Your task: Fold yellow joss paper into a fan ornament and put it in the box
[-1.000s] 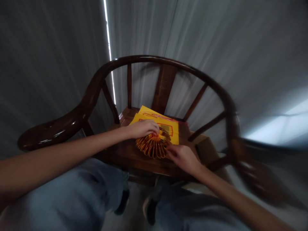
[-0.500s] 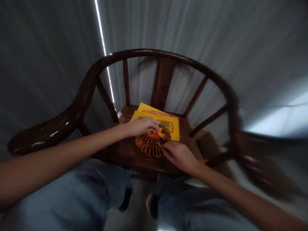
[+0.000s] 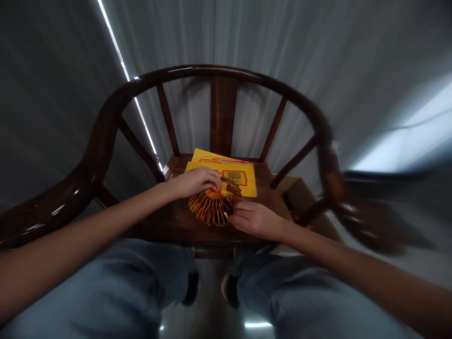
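A pleated gold-and-orange paper fan ornament (image 3: 213,207) lies fanned out on the dark wooden chair seat (image 3: 169,223). My left hand (image 3: 201,181) is closed at the ornament's upper middle, its fingertips pinching the gathered pleats. At the ornament's lower right edge, my right hand (image 3: 254,219) has its fingers pressed together on the rim of the folds. Behind the ornament lie yellow paper sheets (image 3: 250,188) with red outlines and a gold square, partly covered by my left hand. Thin red and pink strings (image 3: 229,161) rest across the sheets.
The chair's curved dark armrest rail (image 3: 212,70) surrounds the seat at the back and both sides. A cardboard box (image 3: 300,195) stands right of the seat, below the rail. My knees are at the front edge.
The camera view has shifted, so the chair and ornament appear further left. My left hand keeps its pinch, while my right hand remains at the ornament's right edge.
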The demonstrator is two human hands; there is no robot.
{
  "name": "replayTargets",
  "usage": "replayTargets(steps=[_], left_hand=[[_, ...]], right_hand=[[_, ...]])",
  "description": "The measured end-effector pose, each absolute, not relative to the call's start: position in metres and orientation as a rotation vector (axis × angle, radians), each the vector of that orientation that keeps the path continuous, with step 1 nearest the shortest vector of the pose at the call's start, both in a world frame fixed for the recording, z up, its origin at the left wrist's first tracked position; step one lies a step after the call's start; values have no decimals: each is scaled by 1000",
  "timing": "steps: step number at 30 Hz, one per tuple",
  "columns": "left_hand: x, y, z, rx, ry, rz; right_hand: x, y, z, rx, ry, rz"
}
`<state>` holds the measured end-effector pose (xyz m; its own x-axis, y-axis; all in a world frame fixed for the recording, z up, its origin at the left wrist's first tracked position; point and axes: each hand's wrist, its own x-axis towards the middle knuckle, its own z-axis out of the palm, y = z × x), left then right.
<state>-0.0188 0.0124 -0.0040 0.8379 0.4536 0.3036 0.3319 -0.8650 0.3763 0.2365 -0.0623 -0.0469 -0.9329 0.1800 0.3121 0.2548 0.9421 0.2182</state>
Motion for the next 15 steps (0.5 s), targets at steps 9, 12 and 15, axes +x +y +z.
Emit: replayTargets(steps=[9,12,15], left_hand=[[-23,20,-9,2692,594,558],[-23,21,-9,2694,606,551],[-22,21,-8,2667,630,547]], right_hand=[[227,-66,-47,-514,-2756,-120],[223,-63,-47,-821,-2636,122],[223,-58,-44,-1060,-2491,352]])
